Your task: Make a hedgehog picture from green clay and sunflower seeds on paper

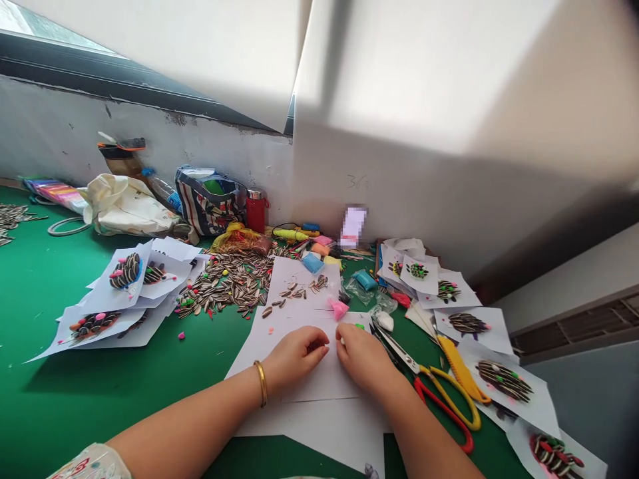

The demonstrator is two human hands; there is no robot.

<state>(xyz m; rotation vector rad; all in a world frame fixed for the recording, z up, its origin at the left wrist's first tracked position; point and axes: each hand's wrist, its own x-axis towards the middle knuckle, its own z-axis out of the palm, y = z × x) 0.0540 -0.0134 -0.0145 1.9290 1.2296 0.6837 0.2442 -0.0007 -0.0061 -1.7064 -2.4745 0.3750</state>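
Head view showed your left hand (298, 356) and right hand (363, 358) just apart from each other over overlapping white paper sheets (322, 386). Your left fingers were loosely curled, with a small gap between thumb and fingertips; whether they held anything, you could not tell. Your right fingers were curled more tightly, a pale speck at their tips too small to identify. The sheets lay directly in front of you, their combined long axis running away from you toward the wall. On their far part, loose striped sunflower seeds (299, 294) lay mostly slanted, right ends farther from you. Pink modelling clay (338, 309) sat just beyond your hands. Right of your right hand, yellow-handled scissors (417, 368) pointed away and leftward, handle nearer you.
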